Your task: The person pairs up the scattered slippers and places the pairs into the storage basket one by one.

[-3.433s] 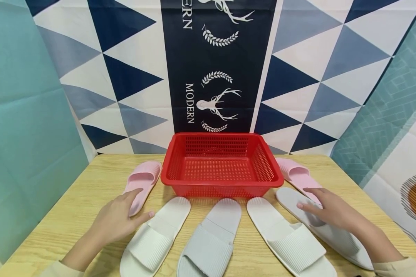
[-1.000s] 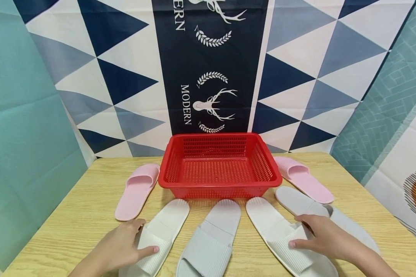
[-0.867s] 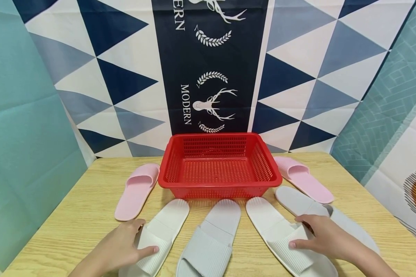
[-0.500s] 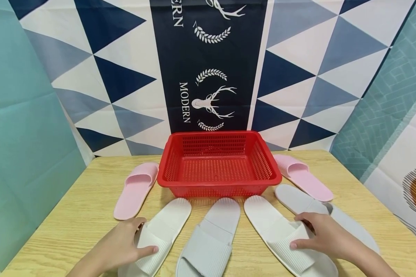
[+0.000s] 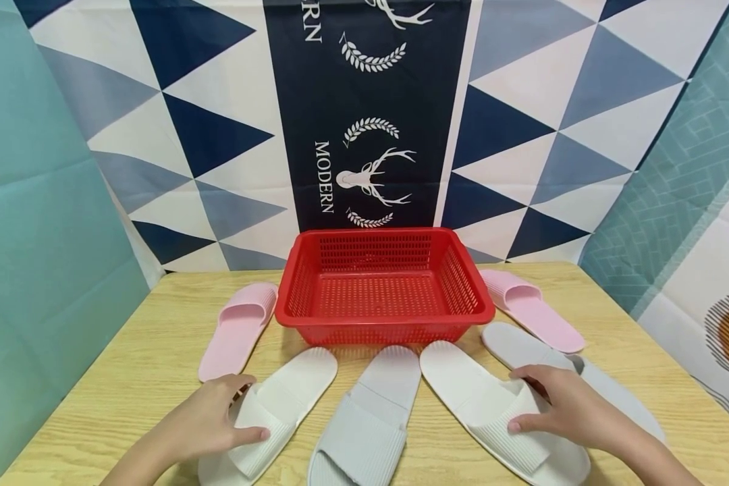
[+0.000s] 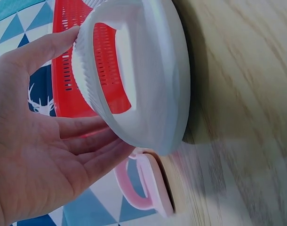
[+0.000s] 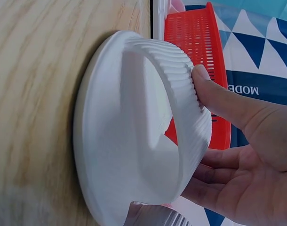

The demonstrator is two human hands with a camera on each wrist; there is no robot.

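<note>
My left hand (image 5: 203, 418) grips the white slipper (image 5: 304, 378) at the front left. Its thumb lies on the ribbed strap and its fingers reach the slipper's outer side, as the left wrist view shows. Around the strap of the other white slipper (image 5: 462, 381), right of centre, my right hand (image 5: 565, 408) has its thumb on the ribs and fingers on the outer side. A grey slipper (image 5: 364, 432) lies between the two white ones. Both white slippers lie with their open ends toward the basket.
A red basket (image 5: 385, 320) with perforated sides stands at the back centre of the wooden table (image 5: 121, 358). Pink slippers lie left (image 5: 233, 341) and right (image 5: 543, 317) of it. Another grey slipper (image 5: 516, 347) lies partly behind my right hand.
Both hands came down from the pink and right grey slippers onto the white ones. Since half a second ago, the left white slipper has turned slightly and the right one has shifted a little left.
</note>
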